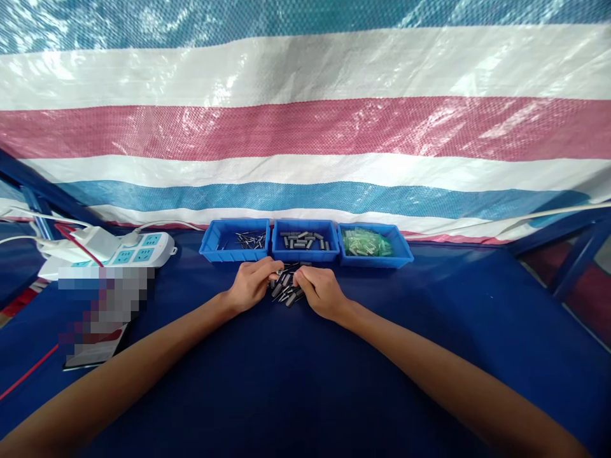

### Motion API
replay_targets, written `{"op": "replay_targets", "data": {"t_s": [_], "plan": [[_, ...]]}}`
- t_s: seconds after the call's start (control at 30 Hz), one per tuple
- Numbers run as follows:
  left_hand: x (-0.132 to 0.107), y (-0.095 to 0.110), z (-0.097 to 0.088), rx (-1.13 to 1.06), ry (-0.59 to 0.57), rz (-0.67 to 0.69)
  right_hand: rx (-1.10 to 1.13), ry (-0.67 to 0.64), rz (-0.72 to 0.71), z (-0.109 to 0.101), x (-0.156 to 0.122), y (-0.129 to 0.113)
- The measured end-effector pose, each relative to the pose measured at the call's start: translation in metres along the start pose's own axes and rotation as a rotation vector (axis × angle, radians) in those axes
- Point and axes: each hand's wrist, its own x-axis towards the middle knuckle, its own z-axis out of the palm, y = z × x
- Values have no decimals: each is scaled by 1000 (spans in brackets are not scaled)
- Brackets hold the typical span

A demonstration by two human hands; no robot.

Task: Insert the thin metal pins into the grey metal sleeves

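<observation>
My left hand (252, 284) is closed in a pinch at the left side of a small pile of dark and silvery metal pieces (286, 292). A tiny pale bit shows at its fingertips, too small to name. On the pile's right side, my right hand (322, 289) has its thumb and fingers pressed together, and whatever is in them is hidden. Slim pin-like pieces and thicker grey cylinders lie mixed in the pile, partly covered by both hands. Directly behind stand three blue bins in a row: a left bin (233, 256), a middle bin (305, 256) and a right bin (377, 261).
Thin dark pins (251, 240) lie in the left bin, grey cylinders (301, 242) in the middle one, and green translucent pieces (365, 243) in the right one. A white power strip (160, 249) with cables stands at left. A striped tarp (305, 130) hangs behind the blue table (305, 381).
</observation>
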Motion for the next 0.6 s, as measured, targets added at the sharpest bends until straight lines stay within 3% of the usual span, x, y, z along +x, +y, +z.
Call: {"op": "replay_targets", "data": {"t_s": [0.33, 0.6], "plan": [[-10, -7, 7, 31, 95, -60, 3, 49, 15, -1, 0, -2], [-5, -5, 6, -16, -28, 23, -23, -7, -29, 1, -3, 0]]}}
